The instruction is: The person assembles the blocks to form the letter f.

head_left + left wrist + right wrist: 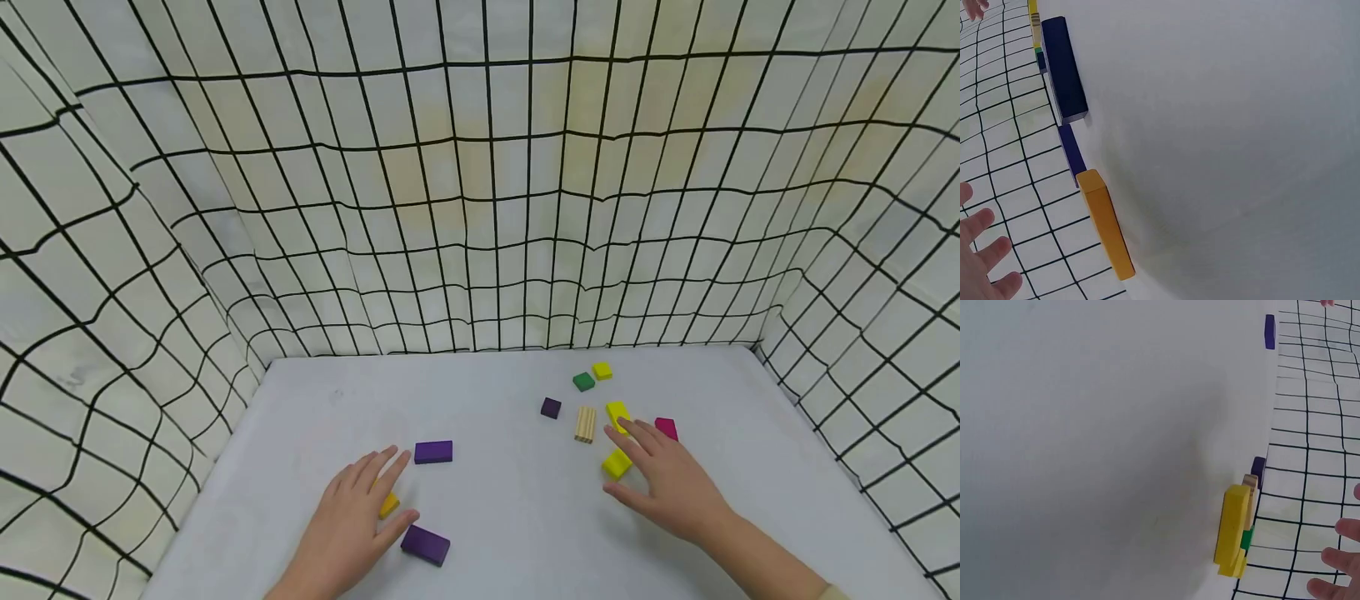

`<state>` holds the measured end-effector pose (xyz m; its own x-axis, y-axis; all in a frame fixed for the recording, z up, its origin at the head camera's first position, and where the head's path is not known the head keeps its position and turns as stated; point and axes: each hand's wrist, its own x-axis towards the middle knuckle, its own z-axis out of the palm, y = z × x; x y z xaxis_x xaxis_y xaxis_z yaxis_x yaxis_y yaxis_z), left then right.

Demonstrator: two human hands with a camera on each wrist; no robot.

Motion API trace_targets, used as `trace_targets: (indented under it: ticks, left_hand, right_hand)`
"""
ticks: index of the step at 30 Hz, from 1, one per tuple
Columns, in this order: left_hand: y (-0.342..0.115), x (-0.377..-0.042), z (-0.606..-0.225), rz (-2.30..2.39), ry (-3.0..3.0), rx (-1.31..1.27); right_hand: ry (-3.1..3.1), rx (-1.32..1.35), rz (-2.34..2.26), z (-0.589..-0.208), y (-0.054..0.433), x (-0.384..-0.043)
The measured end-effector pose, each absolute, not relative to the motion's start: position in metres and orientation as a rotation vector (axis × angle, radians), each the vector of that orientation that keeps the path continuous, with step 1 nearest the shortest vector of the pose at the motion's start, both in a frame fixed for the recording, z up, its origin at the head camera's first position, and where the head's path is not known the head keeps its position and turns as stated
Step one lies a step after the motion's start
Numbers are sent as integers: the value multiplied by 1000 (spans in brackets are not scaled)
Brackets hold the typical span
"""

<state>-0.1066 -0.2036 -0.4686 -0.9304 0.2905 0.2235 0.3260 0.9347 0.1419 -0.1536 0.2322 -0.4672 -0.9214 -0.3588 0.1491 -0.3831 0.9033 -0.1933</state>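
My left hand (348,521), fingers spread and holding nothing, is over the left side of the table. An orange-yellow block (388,505) shows partly between its thumb and forefinger. One purple block (425,545) lies by the thumb tip, another purple block (432,452) beyond the forefinger. On the right, my right hand (667,483) is spread too, with nothing in its grasp. Near its fingers are a yellow block (617,463), a second yellow block (618,414) partly covered by a fingertip, and a pinkish-red block (666,428) partly hidden behind the hand.
Farther back sit a bundle of pale wooden sticks or a grooved wooden block (585,424), a dark purple cube (551,407), a green block (583,382) and a small yellow block (602,371). Black netting (487,200) over pale walls encloses the white table (510,517) at the back and sides.
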Motion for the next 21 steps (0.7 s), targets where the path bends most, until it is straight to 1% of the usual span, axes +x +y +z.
trace_targets:
  ticks: [10, 21]
  left_hand:
    - [-204, -101, -471, -356, -2863, -461]
    - [-207, -97, -471, -393, -3007, -376]
  right_hand:
    - [-2949, 640, 332, -474, 219, -157]
    - [-3034, 667, 417, -477, 201, -159]
